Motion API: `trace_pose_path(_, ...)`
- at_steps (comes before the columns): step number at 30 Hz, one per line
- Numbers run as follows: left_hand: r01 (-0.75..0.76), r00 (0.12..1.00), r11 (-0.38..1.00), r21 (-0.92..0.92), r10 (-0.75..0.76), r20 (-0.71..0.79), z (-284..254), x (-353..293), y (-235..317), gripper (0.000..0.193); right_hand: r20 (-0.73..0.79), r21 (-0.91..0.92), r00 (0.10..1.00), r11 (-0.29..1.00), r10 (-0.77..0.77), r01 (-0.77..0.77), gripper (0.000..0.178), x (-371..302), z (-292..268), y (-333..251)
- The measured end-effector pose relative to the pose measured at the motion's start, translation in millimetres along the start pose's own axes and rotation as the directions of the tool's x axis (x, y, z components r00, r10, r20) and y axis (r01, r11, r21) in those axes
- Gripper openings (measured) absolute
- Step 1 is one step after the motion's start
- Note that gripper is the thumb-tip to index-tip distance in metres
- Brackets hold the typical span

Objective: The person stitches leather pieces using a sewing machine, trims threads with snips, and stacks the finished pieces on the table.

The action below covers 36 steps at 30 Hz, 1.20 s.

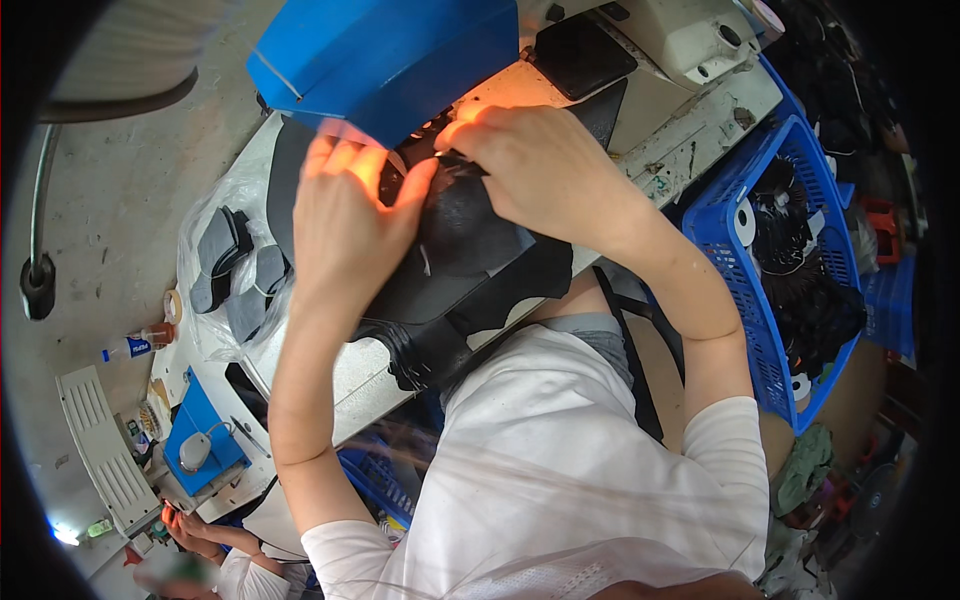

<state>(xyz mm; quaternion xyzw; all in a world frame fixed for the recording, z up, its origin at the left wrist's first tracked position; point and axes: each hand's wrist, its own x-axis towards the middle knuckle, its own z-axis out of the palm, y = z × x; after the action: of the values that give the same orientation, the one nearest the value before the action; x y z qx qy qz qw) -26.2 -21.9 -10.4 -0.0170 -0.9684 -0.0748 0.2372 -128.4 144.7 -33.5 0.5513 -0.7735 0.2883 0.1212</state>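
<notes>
Both my hands work at the front edge of a blue machine hood [385,60], where orange light falls on the fingers. My left hand [345,200] lies with thumb apart and fingers reaching forward; its fingertips are partly lost in the glare by the hood. My right hand [535,165] is bent inward, its thumb and forefinger closed at the edge of a black sheet piece [465,225] that looks like leather or coated fabric. The exact spot it pinches is hard to see. Beneath lies a larger dark flat surface [405,285].
Bundled dark pieces [222,245] lie on clear plastic at left. A stack of black strips [415,360] hangs over the near table edge. On the right stands a blue basket [735,290] holding black material. Another person's hands [190,528] show at lower left.
</notes>
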Motion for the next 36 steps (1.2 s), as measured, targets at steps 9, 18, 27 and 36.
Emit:
trace_pose_path(9,0.190,0.974,0.903,-0.384,-0.123,0.191,0,16,-95,0.028,0.198,0.055,0.978,0.996,0.058,-0.070,0.041,-15,-25,-20)
trace_pose_path(18,0.236,0.968,0.942,0.237,-0.249,0.028,-31,-63,-11,0.048,0.102,-0.074,0.993,0.996,0.052,-0.045,0.035,-16,-14,-30)
trace_pose_path(27,0.424,0.900,0.903,0.073,-0.429,0.073,-30,-78,30,0.051,0.118,-0.087,0.993,0.996,0.001,0.009,0.034,-8,-17,-45)
trace_pose_path(36,0.456,0.887,0.887,0.068,-0.460,0.050,-28,-91,33,0.060,0.049,-0.151,0.998,0.987,-0.043,0.050,0.039,-12,-12,-41)
